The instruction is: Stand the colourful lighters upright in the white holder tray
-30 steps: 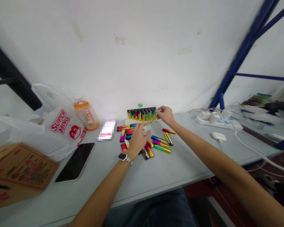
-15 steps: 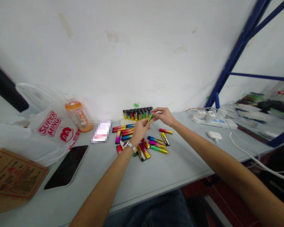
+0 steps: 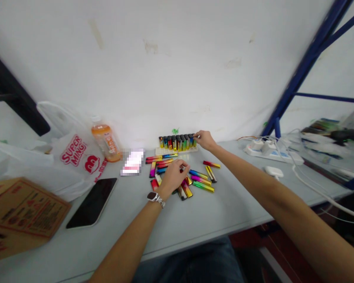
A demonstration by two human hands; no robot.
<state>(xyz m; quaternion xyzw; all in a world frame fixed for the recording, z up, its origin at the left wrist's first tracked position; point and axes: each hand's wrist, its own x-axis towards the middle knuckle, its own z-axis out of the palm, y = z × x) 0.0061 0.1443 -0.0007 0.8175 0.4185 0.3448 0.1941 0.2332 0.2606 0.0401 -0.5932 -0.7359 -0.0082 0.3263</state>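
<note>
A pale tray [image 3: 161, 151] against the wall holds rows of upright, shiny multicoloured lighters [image 3: 179, 144] with dark tops. My right hand [image 3: 205, 140] is at the right end of these rows, thumb and fingers pinched on a lighter [image 3: 195, 141] standing there, partly covered by the fingertips. My left hand [image 3: 174, 175], with a silver watch on its wrist, hovers low over the loose lighters [image 3: 201, 180] scattered on the table. Its fingers curve downward with a gap to the thumb, and a red lighter end shows between them. Some loose lighters are hidden beneath this hand.
Left of the lighters lie a blurred bright rectangle [image 3: 133, 162] and a black phone [image 3: 93, 202]. Farther left are an orange drink bottle [image 3: 106, 143], a white plastic bag [image 3: 76, 169] and a cardboard box [image 3: 26, 214]. A power strip [image 3: 273, 153] and white charger [image 3: 273, 171] sit right.
My hands have parted. The right one carried the green-yellow lighter to the tray's right end; the left one let go and dropped toward the loose lighters. The view shifted slightly left.
</note>
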